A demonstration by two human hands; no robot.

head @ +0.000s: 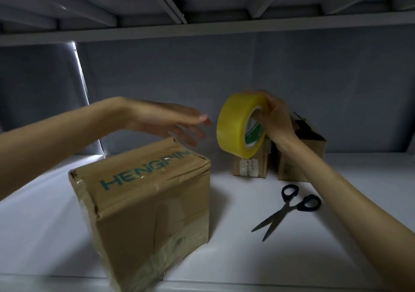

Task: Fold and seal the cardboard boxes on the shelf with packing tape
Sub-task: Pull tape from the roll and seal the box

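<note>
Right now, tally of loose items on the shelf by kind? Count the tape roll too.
Cardboard boxes: 3: the big printed box in front, a small box behind the tape, another small box behind the right wrist
Tape rolls: 1: yellow roll, held up by the right hand
Scissors: 1: black-handled scissors, blades open
Total: 5

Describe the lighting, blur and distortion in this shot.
Head view: dim overall, with one bright strip of light at the back left spilling onto the white shelf; the left hand shows motion blur at its fingertips; the tape roll, box and scissors stay fairly sharp; wide-angle distortion bows the upper shelf edge; faint glare on the box's tape.
</note>
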